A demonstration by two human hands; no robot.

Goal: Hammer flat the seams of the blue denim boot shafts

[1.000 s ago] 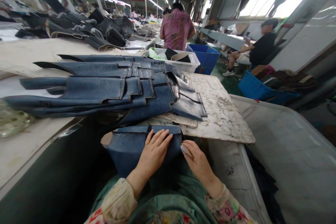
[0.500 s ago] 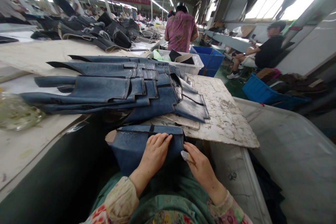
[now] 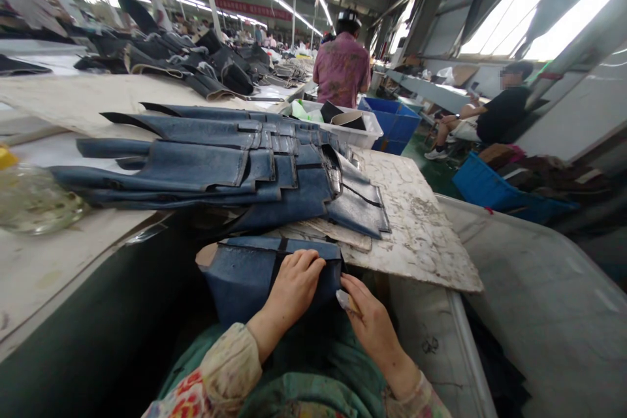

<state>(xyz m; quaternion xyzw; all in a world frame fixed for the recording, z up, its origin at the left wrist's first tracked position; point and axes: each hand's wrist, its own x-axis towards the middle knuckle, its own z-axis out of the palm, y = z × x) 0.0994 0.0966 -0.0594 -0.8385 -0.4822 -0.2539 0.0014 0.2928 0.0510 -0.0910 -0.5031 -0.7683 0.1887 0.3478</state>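
Note:
A blue leather-like piece (image 3: 245, 277) with dark seams and a tan left corner lies across my lap, below the table edge. My left hand (image 3: 296, 281) rests on its upper right part, fingers together, gripping its top edge. At the right end, the fingertips of my right hand (image 3: 369, 313) touch the side edge. That hand also holds a small tool (image 3: 348, 302) with a pale, rounded tip, pointing up and left. Just beyond, a stack of similar blue pieces (image 3: 196, 166) lies overlapping on the table.
A worn white board (image 3: 416, 228) supports the stack's right end. A clear jar (image 3: 36, 199) stands at left. White (image 3: 365, 137) and blue bins (image 3: 392, 124) sit ahead. A large pale bin (image 3: 553, 281) is at right. One person (image 3: 343, 68) stands ahead; another (image 3: 504, 108) sits at right.
The view has shifted slightly, so the background sits a little further right. Both hands keep nearly the same hold at the piece's right end, with the right hand slightly lower.

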